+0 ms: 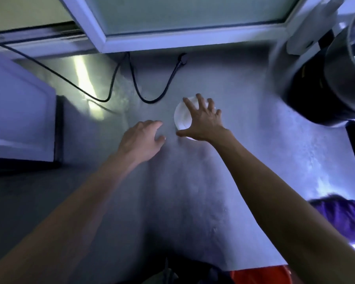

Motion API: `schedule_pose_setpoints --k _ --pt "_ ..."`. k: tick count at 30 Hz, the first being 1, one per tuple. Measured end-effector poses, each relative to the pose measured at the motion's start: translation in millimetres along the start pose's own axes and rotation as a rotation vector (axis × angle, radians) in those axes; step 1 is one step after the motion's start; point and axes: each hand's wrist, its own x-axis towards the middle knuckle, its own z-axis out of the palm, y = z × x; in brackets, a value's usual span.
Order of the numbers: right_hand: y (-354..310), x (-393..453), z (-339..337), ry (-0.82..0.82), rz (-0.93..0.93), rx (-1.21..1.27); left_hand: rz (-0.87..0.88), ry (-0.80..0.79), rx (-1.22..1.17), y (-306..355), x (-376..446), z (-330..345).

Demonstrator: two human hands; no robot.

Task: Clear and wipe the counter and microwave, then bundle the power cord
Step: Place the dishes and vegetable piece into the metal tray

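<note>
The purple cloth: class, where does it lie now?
Head view: the purple cloth lies on the counter at the right edge, beside the right forearm.

The light is dim and bluish-violet. A bright streak of glare lies on the counter (193, 191) at the far left, below the window (172, 15), and another blown-out patch sits at the near right edge. My forearms throw soft shadows toward me. My right hand (201, 119) and left hand (141, 140) are slightly blurred. The wide lens bends the window frame and smears the dark appliance (326, 78) at the far right.
</note>
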Motion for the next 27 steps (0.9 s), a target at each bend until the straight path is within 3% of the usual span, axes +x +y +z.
schedule_pose_setpoints --k 12,27 --pt "-152 -94 42 0.022 -0.245 -0.097 -0.182 0.103 -0.147 -109 -166 11" --pt "-387 -264 142 -0.061 -0.584 -0.293 -0.526 0.295 -0.328 -268 -467 64"
